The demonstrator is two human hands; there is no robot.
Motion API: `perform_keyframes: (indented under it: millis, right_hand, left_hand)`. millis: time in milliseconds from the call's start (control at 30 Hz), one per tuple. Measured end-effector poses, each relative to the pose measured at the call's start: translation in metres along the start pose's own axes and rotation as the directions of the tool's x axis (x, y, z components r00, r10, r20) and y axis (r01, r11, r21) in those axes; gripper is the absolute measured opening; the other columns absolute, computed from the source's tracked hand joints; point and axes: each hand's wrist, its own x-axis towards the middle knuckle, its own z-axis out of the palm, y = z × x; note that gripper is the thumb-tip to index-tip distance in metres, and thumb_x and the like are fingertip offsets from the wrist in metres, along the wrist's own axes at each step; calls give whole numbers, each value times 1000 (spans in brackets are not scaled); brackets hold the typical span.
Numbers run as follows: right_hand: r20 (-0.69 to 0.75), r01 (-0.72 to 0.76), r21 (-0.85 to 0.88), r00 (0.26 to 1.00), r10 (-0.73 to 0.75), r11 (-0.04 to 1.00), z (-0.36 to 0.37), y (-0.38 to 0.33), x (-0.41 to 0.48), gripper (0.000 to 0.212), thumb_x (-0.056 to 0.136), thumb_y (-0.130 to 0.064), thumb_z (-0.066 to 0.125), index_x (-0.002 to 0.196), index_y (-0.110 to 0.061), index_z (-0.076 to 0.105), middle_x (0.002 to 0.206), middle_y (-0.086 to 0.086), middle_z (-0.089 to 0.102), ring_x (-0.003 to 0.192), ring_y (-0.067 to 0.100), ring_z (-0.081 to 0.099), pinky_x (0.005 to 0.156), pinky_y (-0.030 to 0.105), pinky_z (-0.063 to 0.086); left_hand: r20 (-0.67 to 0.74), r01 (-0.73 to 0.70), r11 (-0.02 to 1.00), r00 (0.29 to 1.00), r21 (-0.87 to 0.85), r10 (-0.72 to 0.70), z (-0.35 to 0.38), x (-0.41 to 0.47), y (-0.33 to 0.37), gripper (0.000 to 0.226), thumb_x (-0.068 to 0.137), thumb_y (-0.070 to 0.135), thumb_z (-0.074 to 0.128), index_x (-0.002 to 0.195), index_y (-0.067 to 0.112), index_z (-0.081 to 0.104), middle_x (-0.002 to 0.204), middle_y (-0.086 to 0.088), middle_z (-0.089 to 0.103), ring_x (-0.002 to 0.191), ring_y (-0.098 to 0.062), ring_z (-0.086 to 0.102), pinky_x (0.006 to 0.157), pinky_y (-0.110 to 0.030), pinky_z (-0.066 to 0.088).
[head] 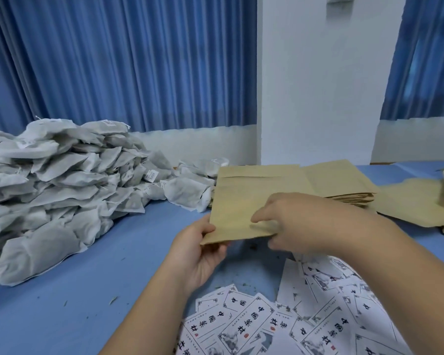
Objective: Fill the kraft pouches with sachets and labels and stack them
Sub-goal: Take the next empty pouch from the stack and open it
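A flat kraft pouch (pixel 239 201) is held above the blue table, its near edge towards me. My left hand (pixel 200 254) grips its near left corner, thumb on top. My right hand (pixel 292 224) pinches the near right edge, fingers over the top and thumb below. Behind it lies a stack of flat kraft pouches (pixel 344 185). A big heap of grey-white sachets (pixel 62 190) covers the left of the table. Printed white labels (pixel 280 321) are scattered at the near edge below my arms.
More kraft pouches (pixel 418 206) lie spread at the far right. The table (pixel 75 303) has a blue cover with small bits of debris. Blue curtains and a white pillar (pixel 318 85) stand behind the table.
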Motion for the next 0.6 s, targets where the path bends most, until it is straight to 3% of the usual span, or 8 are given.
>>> perform_keyframes:
  millis: [67,133,200,267,300,433,500,600]
  right_hand:
    - [-92,-11,8,996,12,1000,5,3,6,14,86,-12,51,88,-24,57,97,-4,50,89,23,54,73,37,48]
    - [-174,-45,-25,984,40,999,11,1,12,15,87,-9,49,89,-22,57,91,0,47,80,24,53,66,37,47]
    - [-253,-68,-85,966,44,994,18,-2,16,12,88,-12,47,93,-21,54,85,0,37,71,25,46,53,33,37]
    - [-289,-51,-95,957,21,994,25,-5,18,10,90,-19,46,94,-22,53,85,0,37,72,26,48,49,31,29]
    - [-286,-20,-63,958,1,998,28,-6,20,10,92,-23,44,94,-24,54,88,0,41,78,26,52,53,32,34]
    - [-158,82,174,986,-55,981,30,-4,21,23,88,-41,54,81,-19,55,93,-1,52,86,19,55,76,38,47]
    - [-113,116,258,990,-89,959,27,0,18,36,82,-51,58,91,-17,64,93,5,57,87,21,56,81,39,47]
    - [-147,171,341,981,-128,924,25,8,17,43,79,-51,64,103,-15,67,99,7,62,95,19,56,88,35,45]
  left_hand:
    - [50,19,991,999,-129,-13,1,0,2,27,100,24,42,112,4,55,87,-19,71,64,-30,71,49,-28,58]
    - [111,43,987,993,-156,-26,2,1,0,54,95,50,44,121,4,55,114,-25,66,93,-39,70,68,-41,61]
    - [161,50,998,986,-30,-44,8,0,-6,66,86,61,48,127,10,56,124,-20,64,106,-40,65,82,-48,58]
    - [198,40,995,979,88,-57,19,-4,-14,58,84,52,56,127,13,58,126,-16,63,106,-38,66,85,-49,56]
    - [201,36,994,978,101,-56,24,-6,-19,53,85,45,59,125,10,59,123,-15,64,102,-36,67,84,-48,56]
    - [89,20,997,996,75,-27,31,-6,-33,29,100,23,46,107,0,61,88,-17,71,80,-27,72,72,-44,60]
    - [22,-6,999,1000,52,5,28,-6,-33,29,101,17,41,103,-5,61,94,-27,70,81,-29,72,71,-43,60]
    - [5,-78,996,997,33,78,25,-6,-30,32,101,16,43,114,-10,58,112,-33,63,94,-33,70,71,-41,59]
